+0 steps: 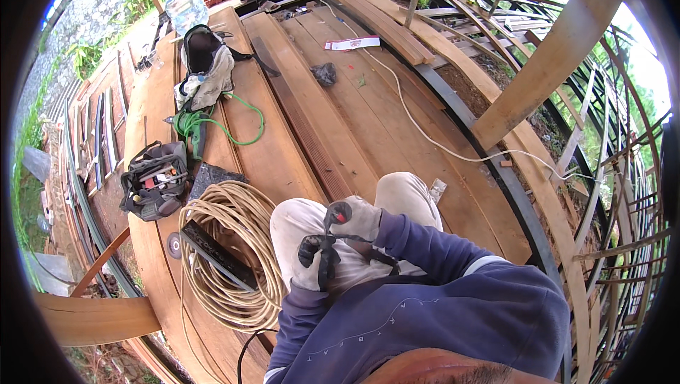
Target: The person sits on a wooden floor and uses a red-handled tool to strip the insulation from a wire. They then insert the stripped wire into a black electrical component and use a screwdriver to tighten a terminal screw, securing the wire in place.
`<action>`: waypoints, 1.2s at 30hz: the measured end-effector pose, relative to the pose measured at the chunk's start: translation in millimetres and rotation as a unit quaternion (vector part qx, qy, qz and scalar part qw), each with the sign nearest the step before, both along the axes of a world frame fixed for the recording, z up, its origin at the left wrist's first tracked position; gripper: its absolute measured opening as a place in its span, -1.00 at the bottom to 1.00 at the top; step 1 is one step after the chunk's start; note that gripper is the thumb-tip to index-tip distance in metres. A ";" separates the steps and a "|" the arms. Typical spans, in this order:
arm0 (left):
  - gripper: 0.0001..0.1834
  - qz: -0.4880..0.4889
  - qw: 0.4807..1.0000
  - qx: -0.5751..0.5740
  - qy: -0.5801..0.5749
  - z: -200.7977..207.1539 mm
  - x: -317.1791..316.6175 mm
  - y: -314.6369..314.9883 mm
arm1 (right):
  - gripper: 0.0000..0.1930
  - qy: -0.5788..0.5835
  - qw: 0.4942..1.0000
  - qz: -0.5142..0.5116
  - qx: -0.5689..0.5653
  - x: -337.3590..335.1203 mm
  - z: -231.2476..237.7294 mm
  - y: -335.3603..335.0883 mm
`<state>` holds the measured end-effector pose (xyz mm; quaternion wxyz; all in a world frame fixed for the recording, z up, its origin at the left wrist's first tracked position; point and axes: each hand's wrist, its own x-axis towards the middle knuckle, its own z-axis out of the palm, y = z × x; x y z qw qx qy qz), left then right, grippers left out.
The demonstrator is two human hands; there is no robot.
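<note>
Gloved and curled, your right hand grips a roll of black tape, its red core showing, above your lap. A dark strip hangs from beside the roll to your left hand, whose fingers look pressed together on it; exactly what their dark tips pinch cannot be told. The roll touches your right hand's fingers and sits near your left, a little forward and to its right. Judging by the strip, the taping appears partway along: some length seems drawn off and some remains on the roll, while any finished wrapping is hidden. Beyond your pale trousers, a coil of tan hose lies at your left around a black bar. Farther out on the planks are an open tool bag and a green power tool.
</note>
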<state>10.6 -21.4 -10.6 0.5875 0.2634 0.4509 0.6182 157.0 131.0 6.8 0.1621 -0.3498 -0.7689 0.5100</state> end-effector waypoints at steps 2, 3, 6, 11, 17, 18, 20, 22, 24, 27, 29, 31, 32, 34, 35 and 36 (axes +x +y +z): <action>-0.83 0.006 1.000 0.014 -0.015 -10.7 -1.0 -3.8 | -0.64 -0.024 0.995 -0.075 0.055 3.8 -5.6 3.8; -0.83 0.007 1.000 0.022 -0.013 -15.8 0.1 -5.2 | -0.62 -0.014 0.992 -0.117 0.034 14.1 -25.0 14.4; -0.80 0.028 0.999 0.013 -0.018 -17.2 4.1 -4.1 | -0.63 0.000 0.985 -0.171 -0.025 35.3 -31.4 31.8; -0.64 -0.030 0.999 0.007 -0.041 13.8 1.9 13.7 | -0.74 0.054 0.970 -0.149 -0.184 44.0 -34.0 28.9; -0.57 -0.123 0.990 -0.015 -0.071 -0.1 -13.8 15.4 | -0.77 -0.002 0.954 -0.102 -0.283 38.9 -47.5 12.5; -0.57 -0.142 0.987 -0.026 -0.062 0.4 -15.2 15.7 | -0.77 -0.008 0.957 -0.093 -0.276 36.9 -48.7 9.9; -0.58 -0.180 0.981 -0.048 -0.046 3.3 -18.3 17.9 | -0.72 -0.036 0.963 -0.077 -0.256 33.5 -47.8 6.9; -0.57 -0.185 0.982 -0.036 -0.028 5.9 -15.7 20.5 | -0.67 -0.032 0.973 -0.062 -0.219 37.3 -57.0 5.3; -0.55 -0.159 0.987 -0.015 -0.008 12.3 -12.2 22.6 | -0.59 -0.042 0.983 -0.058 -0.166 37.2 -64.8 8.2; -0.53 -0.085 0.996 -0.002 0.015 38.1 -7.5 20.0 | -0.49 -0.099 0.991 -0.087 -0.012 28.2 -80.3 10.6; -0.54 -0.055 0.998 -0.033 0.014 47.1 -8.8 16.1 | -0.45 -0.161 0.965 -0.128 0.166 23.2 -97.9 21.0; -0.62 -0.131 0.980 0.006 0.148 50.4 -23.7 1.5 | -0.41 -0.184 0.971 -0.108 0.108 16.9 -106.2 44.6; -0.63 -0.129 0.986 -0.042 0.098 51.4 -24.5 -3.2 | -0.37 -0.194 0.971 -0.100 0.093 10.2 -96.3 49.9; -0.59 -0.120 0.989 -0.079 0.018 59.7 -26.4 -7.5 | -0.35 -0.172 0.979 -0.084 0.067 -7.4 -100.0 69.8; -0.58 -0.113 0.991 -0.074 -0.014 66.1 -27.3 -9.7 | -0.36 -0.161 0.982 -0.069 0.072 -20.8 -108.2 77.9; -0.56 -0.107 0.991 -0.065 -0.045 69.5 -27.5 -10.5 | -0.37 -0.151 0.984 -0.054 0.076 -34.2 -115.6 85.9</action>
